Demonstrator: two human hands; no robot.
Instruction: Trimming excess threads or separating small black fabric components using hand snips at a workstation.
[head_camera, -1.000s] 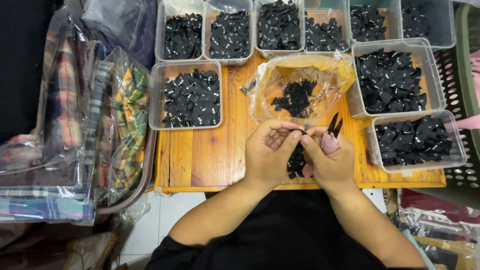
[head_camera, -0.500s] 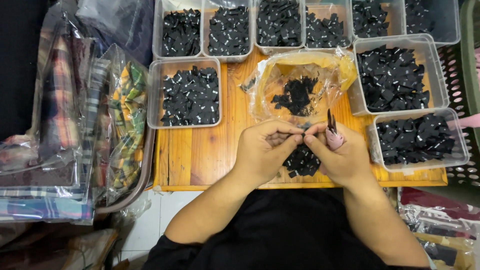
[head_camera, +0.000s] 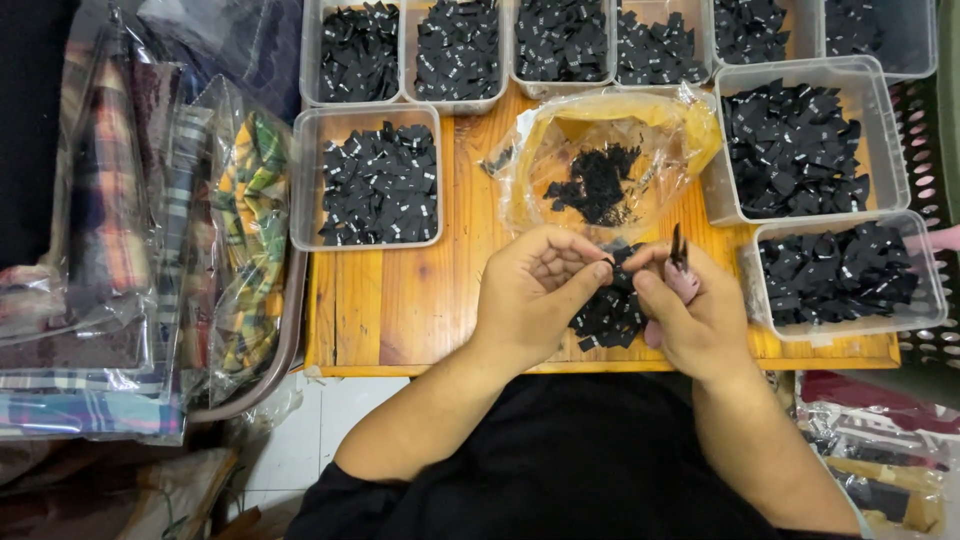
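My left hand (head_camera: 535, 290) and my right hand (head_camera: 695, 310) meet over a small heap of black fabric labels (head_camera: 610, 318) on the wooden table (head_camera: 400, 300). Both pinch one small black label (head_camera: 622, 256) between thumb and forefinger. My right hand also holds small snips (head_camera: 680, 262) with a pink handle, blades pointing up. Just behind the hands lies an open clear plastic bag (head_camera: 610, 150) with more black labels inside.
Clear plastic tubs (head_camera: 368, 176) filled with black labels ring the table: several along the back, two at the right (head_camera: 810, 135). Bagged plaid garments (head_camera: 130, 250) pile up on the left. A black crate (head_camera: 925, 160) stands at far right.
Both hands have shifted slightly to the right and away from me. They still work the same label together above the heap.
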